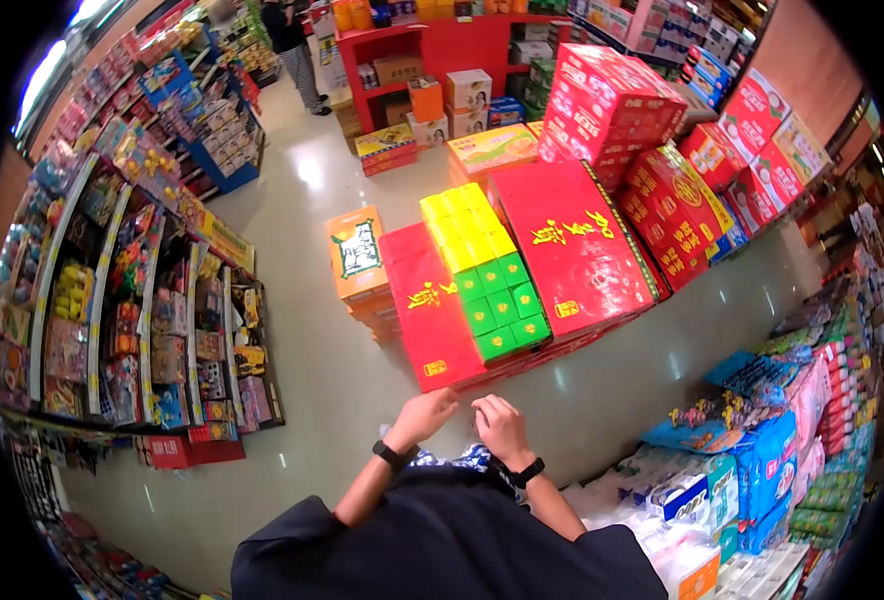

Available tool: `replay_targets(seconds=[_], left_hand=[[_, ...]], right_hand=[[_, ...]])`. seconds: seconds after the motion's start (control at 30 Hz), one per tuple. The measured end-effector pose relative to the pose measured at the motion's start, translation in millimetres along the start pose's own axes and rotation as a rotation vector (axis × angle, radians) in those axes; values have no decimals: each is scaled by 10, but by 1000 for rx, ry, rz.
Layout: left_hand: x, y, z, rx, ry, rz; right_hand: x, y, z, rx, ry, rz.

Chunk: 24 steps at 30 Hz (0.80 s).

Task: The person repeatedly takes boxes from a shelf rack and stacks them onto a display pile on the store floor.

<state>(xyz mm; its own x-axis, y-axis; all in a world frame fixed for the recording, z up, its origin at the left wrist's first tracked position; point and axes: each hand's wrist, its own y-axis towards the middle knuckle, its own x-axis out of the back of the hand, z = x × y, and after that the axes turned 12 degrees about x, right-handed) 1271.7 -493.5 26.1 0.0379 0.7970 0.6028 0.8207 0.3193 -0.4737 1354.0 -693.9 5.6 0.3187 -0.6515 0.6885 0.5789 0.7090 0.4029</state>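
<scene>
My left hand (427, 416) is closed in front of my body, its fingertips pinched together and pointing right. A small gap away, my right hand (502, 424) is also closed, with its fingers curled. Whatever either hand may hold is too small or too hidden to make out. Just beyond both hands is the near edge of a display of boxes. It has a red panel (424, 300) on the left and a larger red panel (574, 245) on the right. Between them sit stacked yellow boxes (467, 225) and green boxes (502, 305).
An orange carton (358, 250) stands left of the display. Red cartons (607, 110) are piled behind it. Toy shelves (112, 300) line the left side. Packaged goods (702, 490) are stacked at the lower right. Farther back, a person (292, 50) stands in the aisle.
</scene>
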Motion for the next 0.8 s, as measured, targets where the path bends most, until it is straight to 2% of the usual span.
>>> replay_targets(seconds=[0.13, 0.27, 0.43, 0.63, 0.8], left_hand=[[80, -239, 371, -47, -54, -70], [356, -637, 700, 84, -200, -207], [685, -1262, 1472, 152, -268, -376], [825, -2204, 2600, 311, -413, -625], [855, -3178, 3205, 580, -528, -874]], right_hand=[[-148, 142, 143, 82, 33, 126], [-470, 419, 503, 254, 90, 224], [-1117, 799, 1343, 431, 195, 361], [-2302, 897, 2504, 671, 371, 508], [-3049, 717, 3548, 830, 547, 748]])
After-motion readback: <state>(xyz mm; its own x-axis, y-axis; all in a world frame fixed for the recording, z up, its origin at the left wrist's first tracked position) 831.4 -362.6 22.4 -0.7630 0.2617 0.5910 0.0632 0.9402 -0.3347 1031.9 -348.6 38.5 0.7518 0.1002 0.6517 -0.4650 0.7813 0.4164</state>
